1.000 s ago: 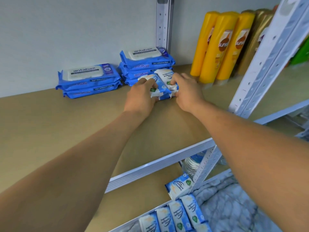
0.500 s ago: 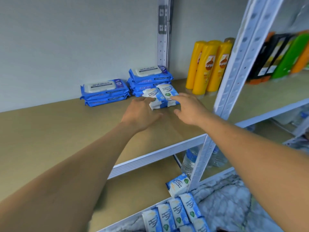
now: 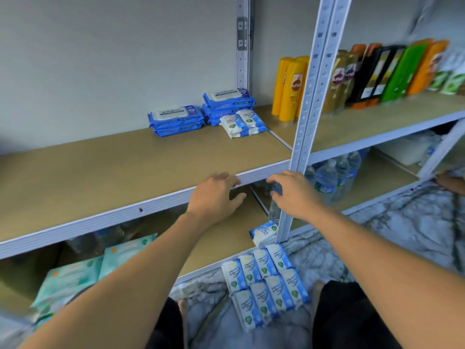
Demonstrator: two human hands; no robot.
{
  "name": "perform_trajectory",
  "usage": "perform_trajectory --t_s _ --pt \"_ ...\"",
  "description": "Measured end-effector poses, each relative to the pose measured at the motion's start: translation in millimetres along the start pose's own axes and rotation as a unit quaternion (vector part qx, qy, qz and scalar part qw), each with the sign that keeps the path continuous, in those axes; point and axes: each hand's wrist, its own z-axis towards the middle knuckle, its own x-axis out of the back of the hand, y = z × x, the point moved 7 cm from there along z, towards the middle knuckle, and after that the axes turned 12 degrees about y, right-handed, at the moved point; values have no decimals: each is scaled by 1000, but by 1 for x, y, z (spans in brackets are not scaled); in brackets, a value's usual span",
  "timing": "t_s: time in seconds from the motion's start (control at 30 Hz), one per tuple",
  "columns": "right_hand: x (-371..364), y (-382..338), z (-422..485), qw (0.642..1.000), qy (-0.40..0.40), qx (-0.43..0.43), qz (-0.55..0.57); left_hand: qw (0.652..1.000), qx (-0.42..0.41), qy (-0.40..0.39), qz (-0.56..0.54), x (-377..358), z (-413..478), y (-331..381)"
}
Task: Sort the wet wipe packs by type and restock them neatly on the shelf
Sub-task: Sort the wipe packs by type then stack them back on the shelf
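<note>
Both hands are empty, fingers loosely spread: left hand [image 3: 216,195] and right hand [image 3: 293,191] hover at the shelf [image 3: 120,172] front edge. Beyond the fingers, at the back, small white-blue packs [image 3: 241,123] lie against the blue stacks [image 3: 201,114], grouped by type. Below the fingers, more small packs on the floor [image 3: 266,280] lie in rows, probably the next load. Green packs [image 3: 88,270] lie lower left, unsorted.

The tan shelf [image 3: 105,172] holds blue packs [image 3: 176,119] (two stacks) and small white packs [image 3: 241,123].
</note>
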Motion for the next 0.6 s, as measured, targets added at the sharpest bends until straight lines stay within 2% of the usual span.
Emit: perform_trajectory --t_s 0.17,0.37,0.6 --pt "-38 30 -47 997 -58 -44 11 996 41 -65 -34 -44 -52 -11" --pt "-98 73 -70 987 -131 -93 1 972 170 -141 -75 -122 -102 -51" --pt "-177 103 -40 976 -202 -72 -25 928 296 -192 -122 -223 -154 -91"
